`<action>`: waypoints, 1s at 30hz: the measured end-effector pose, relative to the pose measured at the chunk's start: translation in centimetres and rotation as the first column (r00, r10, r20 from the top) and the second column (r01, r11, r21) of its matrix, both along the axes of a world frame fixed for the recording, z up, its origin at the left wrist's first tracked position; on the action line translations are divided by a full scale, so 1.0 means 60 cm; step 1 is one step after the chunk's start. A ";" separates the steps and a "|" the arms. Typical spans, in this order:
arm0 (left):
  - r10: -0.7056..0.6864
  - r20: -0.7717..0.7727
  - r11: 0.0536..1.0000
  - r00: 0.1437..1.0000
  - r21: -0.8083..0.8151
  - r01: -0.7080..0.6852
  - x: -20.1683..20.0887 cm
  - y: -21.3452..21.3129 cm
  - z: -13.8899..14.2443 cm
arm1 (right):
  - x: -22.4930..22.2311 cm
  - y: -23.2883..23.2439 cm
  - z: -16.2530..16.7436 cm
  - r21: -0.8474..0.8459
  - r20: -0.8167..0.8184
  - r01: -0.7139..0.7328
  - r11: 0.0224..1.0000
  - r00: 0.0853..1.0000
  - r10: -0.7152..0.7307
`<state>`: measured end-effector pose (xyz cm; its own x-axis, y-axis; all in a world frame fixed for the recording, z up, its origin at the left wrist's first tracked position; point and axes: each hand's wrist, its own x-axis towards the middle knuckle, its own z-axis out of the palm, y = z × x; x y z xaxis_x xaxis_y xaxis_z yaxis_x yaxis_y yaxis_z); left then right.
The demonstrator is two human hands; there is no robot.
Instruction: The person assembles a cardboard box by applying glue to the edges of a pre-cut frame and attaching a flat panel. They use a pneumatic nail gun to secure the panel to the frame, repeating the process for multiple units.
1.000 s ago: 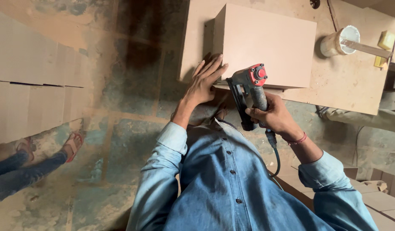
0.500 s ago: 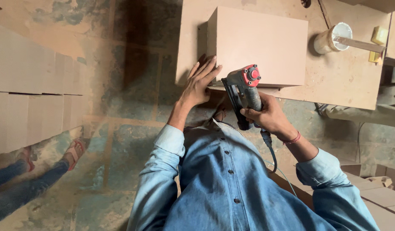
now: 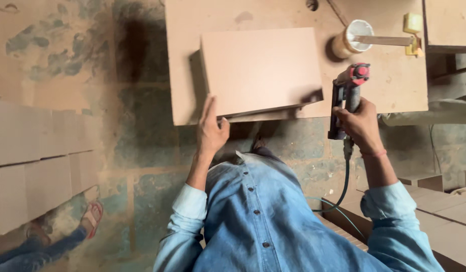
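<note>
While my left hand (image 3: 211,128) lies flat and open, fingers stretched, against the near left corner of the brown board box (image 3: 260,70), my right hand (image 3: 360,126) is closed tight round the grip of the nail gun (image 3: 348,95). Gun: dark body, red cap at the top, held upright just off the right end of the box, not touching it as far as I can tell. A dark hose (image 3: 344,181) drops from the bottom of the grip, past my right wrist with its thin pink band, and curves back toward my body. The box sits tilted on the table (image 3: 394,85), a plain sheet of the same brown board; its broad top face is turned up to me, a dark open side shows at the left, and its near edge overhangs the table's near edge where my left palm presses. Farther out on the table, beyond the gun: a white round cup (image 3: 355,38) with a flat stick (image 3: 381,40) laid across its mouth, and a small yellow block (image 3: 412,22) near the far right corner. Both my sleeves and shirt front are blue denim. Floor (image 3: 142,131) below is worn, dusty, patchy green and brown. To my left, stacked board panels (image 3: 36,161); beside them another person's foot in a pink sandal (image 3: 91,216), jeans leg above it.
</note>
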<state>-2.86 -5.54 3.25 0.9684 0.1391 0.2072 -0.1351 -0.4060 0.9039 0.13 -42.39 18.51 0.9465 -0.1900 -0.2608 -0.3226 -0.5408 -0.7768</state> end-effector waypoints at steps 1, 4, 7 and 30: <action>0.063 -0.077 0.998 0.995 0.026 -0.061 0.012 -0.016 -0.001 | 0.011 -0.018 -0.018 -0.018 -0.037 0.001 1.000 0.999 -0.002; 0.239 -0.207 0.963 0.949 0.179 -0.204 0.071 -0.054 -0.013 | 0.030 -0.058 -0.055 -0.097 -0.175 -0.046 0.994 0.984 0.029; 0.368 -0.113 0.871 0.923 0.388 -0.300 0.171 -0.052 -0.033 | 0.001 -0.074 -0.079 0.038 -0.233 -0.145 0.989 0.961 0.150; 0.470 -0.228 0.732 0.853 0.641 -0.232 0.610 -0.270 0.046 | 0.226 -0.337 -0.064 0.408 -0.231 -0.311 0.859 0.875 0.426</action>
